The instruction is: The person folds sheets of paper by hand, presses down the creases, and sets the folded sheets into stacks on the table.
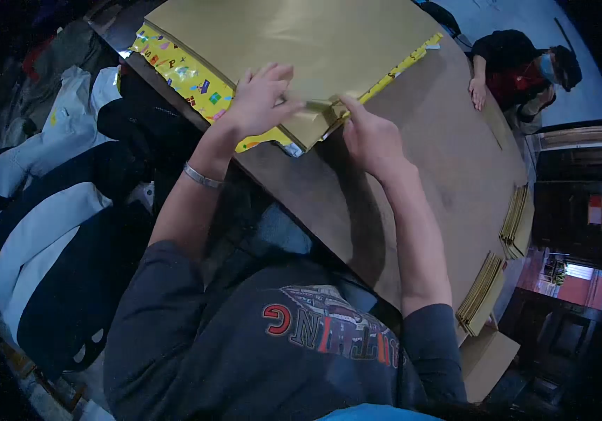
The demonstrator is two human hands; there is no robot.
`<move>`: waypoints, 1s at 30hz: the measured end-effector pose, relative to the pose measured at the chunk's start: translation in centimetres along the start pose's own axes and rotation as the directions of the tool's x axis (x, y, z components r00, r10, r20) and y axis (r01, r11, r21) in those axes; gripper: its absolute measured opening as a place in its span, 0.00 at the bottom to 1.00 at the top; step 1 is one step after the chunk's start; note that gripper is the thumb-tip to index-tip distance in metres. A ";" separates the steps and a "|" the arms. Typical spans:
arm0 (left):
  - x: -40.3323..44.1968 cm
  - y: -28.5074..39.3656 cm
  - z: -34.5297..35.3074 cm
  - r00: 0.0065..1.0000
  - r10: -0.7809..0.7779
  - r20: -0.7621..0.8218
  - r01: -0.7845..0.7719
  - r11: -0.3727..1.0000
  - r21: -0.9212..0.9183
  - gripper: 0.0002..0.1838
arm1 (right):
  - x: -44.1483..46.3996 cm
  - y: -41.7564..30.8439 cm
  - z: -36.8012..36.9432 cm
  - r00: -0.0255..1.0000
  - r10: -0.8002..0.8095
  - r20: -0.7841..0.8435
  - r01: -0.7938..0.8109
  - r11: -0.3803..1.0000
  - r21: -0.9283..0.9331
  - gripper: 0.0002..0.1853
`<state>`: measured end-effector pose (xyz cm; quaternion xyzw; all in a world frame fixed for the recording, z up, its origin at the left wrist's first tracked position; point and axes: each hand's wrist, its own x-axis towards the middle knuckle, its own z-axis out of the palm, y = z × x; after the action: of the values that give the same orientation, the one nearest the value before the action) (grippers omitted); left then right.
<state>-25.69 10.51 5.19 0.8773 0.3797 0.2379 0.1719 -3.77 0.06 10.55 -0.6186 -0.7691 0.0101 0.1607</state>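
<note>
A large gold sheet (294,42) lies on the table, with its near corner toward me. Yellow paper printed with colourful shapes (188,77) sticks out from under its left and right edges. My left hand (262,102) is over the sheet's left edge, fingers apart, slightly blurred, and holds nothing that I can see. At the near corner, my right hand (371,133) has its fingers closed on a narrow raised gold flap (330,112). Part of that flap is hidden by the fingers.
The brown table (427,133) extends right. Bundles of folded gold pieces (482,293) lie along its right edge, near a cardboard box (490,361). A co-worker (518,67) in a cap and mask rests one hand on the far edge. Piled clothing (55,189) lies at left.
</note>
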 end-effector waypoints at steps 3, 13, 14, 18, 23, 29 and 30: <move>0.0 0.3 -0.1 1.000 -0.022 0.000 0.022 1.000 -0.022 0.21 | -0.3 0.8 0.0 0.998 -0.042 0.053 0.041 0.999 0.017 0.22; -0.6 0.5 -1.3 0.997 0.017 0.071 -0.013 0.998 -0.057 0.34 | 0.8 -0.8 0.5 0.944 0.029 0.328 0.002 0.996 -0.093 0.30; -0.5 0.7 -1.5 0.997 0.018 0.072 -0.013 0.998 -0.058 0.34 | 0.8 -0.5 0.9 0.945 0.018 0.326 0.011 0.996 -0.087 0.31; -0.4 0.7 -1.3 0.995 0.007 0.097 -0.005 1.000 -0.026 0.34 | 0.8 -0.6 1.0 0.945 0.013 0.328 0.011 0.997 -0.071 0.34; -0.5 0.5 -0.6 1.000 0.008 0.030 -0.006 0.999 -0.049 0.33 | 1.0 -0.6 1.0 0.943 -0.009 0.332 0.043 0.994 -0.096 0.36; -0.2 0.1 -0.5 0.998 0.010 0.055 -0.009 1.000 -0.013 0.29 | 0.4 0.1 1.1 0.981 -0.027 0.190 0.032 0.999 -0.020 0.33; -0.2 0.0 -0.3 0.998 0.010 0.054 -0.009 1.000 -0.014 0.29 | 0.3 0.2 0.9 0.993 -0.038 0.114 0.037 0.999 0.017 0.32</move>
<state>-25.99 10.39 5.37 0.8840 0.3691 0.2175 0.1868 -3.91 0.51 9.71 -0.6011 -0.7884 0.0481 0.1214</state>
